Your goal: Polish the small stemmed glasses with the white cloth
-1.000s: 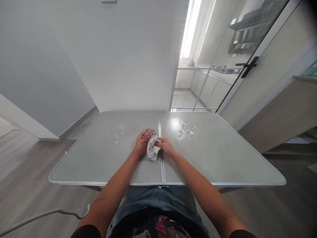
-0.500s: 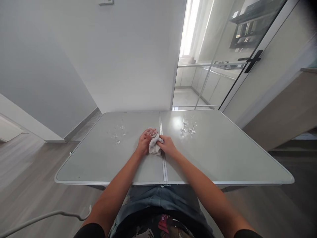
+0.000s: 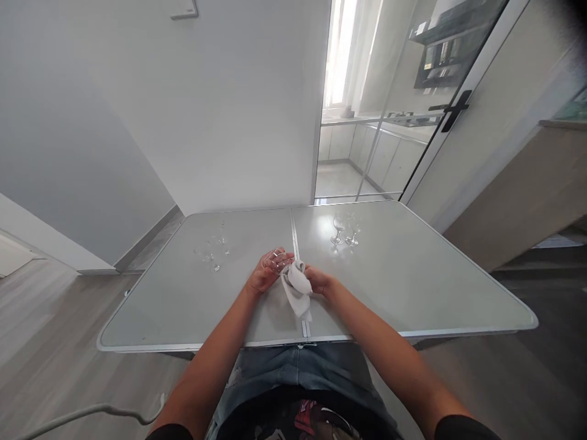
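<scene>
My left hand (image 3: pixel 263 275) is closed around the bowl of a clear stemmed glass (image 3: pixel 277 260), above the middle of the table. From the right, my right hand (image 3: pixel 318 280) grips a white cloth (image 3: pixel 297 287) against the glass. The cloth is bunched at the top and its loose end hangs toward the table's front edge. My right fingertips are hidden behind the cloth, and so is the lower part of the glass.
Two stemmed glasses (image 3: pixel 338 229) stand upright at the back right of the grey table (image 3: pixel 413 287). Several clear glasses (image 3: pixel 215 253) are at the left, faint against the surface. Behind the table are a white wall (image 3: pixel 229 122) and a glass door (image 3: pixel 380 122).
The cloth has shifted slightly right and now hangs longer and lower. Both hands sit a little lower in the picture, with the glass still in the left. The camera view has turned slightly.
</scene>
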The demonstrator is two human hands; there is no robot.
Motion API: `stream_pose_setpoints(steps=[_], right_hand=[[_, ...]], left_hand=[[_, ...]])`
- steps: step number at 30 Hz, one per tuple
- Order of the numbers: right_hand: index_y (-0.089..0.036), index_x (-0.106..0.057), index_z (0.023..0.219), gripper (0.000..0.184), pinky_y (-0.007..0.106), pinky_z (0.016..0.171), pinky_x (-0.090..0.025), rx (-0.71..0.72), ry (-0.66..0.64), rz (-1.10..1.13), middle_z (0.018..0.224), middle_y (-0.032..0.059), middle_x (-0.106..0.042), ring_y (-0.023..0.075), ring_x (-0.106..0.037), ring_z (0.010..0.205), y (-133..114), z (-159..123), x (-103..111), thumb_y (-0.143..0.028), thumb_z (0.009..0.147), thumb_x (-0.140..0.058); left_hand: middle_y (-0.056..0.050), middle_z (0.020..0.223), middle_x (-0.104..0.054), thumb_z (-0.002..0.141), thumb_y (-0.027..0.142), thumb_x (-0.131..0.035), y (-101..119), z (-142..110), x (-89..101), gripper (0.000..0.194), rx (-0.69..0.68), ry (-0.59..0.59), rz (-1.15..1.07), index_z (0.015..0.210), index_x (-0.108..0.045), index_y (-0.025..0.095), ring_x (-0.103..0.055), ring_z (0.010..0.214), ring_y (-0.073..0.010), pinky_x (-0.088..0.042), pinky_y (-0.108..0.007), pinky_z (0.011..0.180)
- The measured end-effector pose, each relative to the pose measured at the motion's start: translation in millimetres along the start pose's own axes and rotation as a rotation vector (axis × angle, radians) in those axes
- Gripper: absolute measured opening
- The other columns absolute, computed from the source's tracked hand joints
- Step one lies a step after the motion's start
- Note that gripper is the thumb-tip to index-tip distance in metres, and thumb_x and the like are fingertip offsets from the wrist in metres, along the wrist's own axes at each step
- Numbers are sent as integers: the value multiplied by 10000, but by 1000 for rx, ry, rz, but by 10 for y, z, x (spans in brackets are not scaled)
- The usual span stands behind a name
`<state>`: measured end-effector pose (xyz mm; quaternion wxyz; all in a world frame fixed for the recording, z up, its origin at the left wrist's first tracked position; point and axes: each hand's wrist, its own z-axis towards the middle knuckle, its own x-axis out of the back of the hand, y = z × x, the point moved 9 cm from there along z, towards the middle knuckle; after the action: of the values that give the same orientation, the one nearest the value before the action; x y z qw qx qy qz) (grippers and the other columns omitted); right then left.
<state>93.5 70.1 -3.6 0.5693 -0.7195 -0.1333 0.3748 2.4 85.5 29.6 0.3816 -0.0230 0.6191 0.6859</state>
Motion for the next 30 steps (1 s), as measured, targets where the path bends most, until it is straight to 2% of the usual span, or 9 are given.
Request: stream_pose_setpoints(steps=[4,7,10,12,14,18,20,24,30], right_hand=[[-190,-565,693,277,263,578,-392,82,130,-81,639,-3,-574,129,-482,582,-96,26,99,-402,633,-733],[-198,-594,770,198,276,643,-396,227,317,-585,695,14,-609,159,-521,650,-346,15,176,-390,789,-640],[-199,-598,828,61,302,734,-397,275,541,-1165,744,45,-643,186,-551,713,-542,-46,159,-255,834,-577],[-193,-593,843,43,316,778,-399,277,621,-1295,764,61,-653,194,-563,742,-587,-77,141,-210,837,-554],[-190,-588,815,66,306,757,-407,272,535,-1142,752,50,-646,187,-561,730,-533,-55,131,-243,840,-560],[-177,-618,772,229,266,631,-407,102,169,-370,706,13,-625,151,-539,637,-234,3,110,-396,747,-681],[-168,-634,759,278,260,599,-405,20,120,-91,683,7,-622,138,-530,605,-139,-14,128,-383,641,-766],[-173,-645,744,309,266,594,-421,57,276,110,691,22,-646,148,-558,625,-130,35,275,-382,597,-819],[-214,-622,840,291,279,659,-443,488,783,33,766,1,-632,161,-566,725,-486,-150,703,-461,708,-701]], left_hand=[[-184,1313,-664,596,566,-903,12,34,62,808,-48,101,24,1253,-638,177,-655,1196,-336,-449,-483,1101],[-191,1365,-631,683,545,-861,40,86,111,722,-120,220,54,1254,-626,170,-659,1194,-313,-457,-473,1093],[-190,1361,-635,701,472,-872,79,104,145,679,-193,307,90,1253,-613,173,-666,1181,-302,-475,-462,1068],[-189,1363,-635,703,448,-876,101,95,159,671,-207,324,93,1257,-609,177,-656,1199,-305,-478,-458,1064],[-190,1366,-631,704,461,-873,110,80,148,673,-178,289,76,1258,-615,178,-653,1204,-318,-480,-472,1062],[-191,1325,-650,648,523,-890,122,39,58,732,-94,139,46,1236,-648,159,-668,1170,-339,-476,-492,1065],[-181,1310,-657,622,542,-898,135,26,24,767,-92,107,41,1243,-652,163,-665,1176,-340,-465,-487,1080],[-185,1356,-630,652,543,-882,147,43,54,791,-136,190,47,1305,-615,184,-644,1215,-335,-445,-488,1102],[-148,1412,-582,669,433,-904,235,53,156,668,-254,309,64,1232,-591,258,-620,1260,-312,-463,-475,1085]])
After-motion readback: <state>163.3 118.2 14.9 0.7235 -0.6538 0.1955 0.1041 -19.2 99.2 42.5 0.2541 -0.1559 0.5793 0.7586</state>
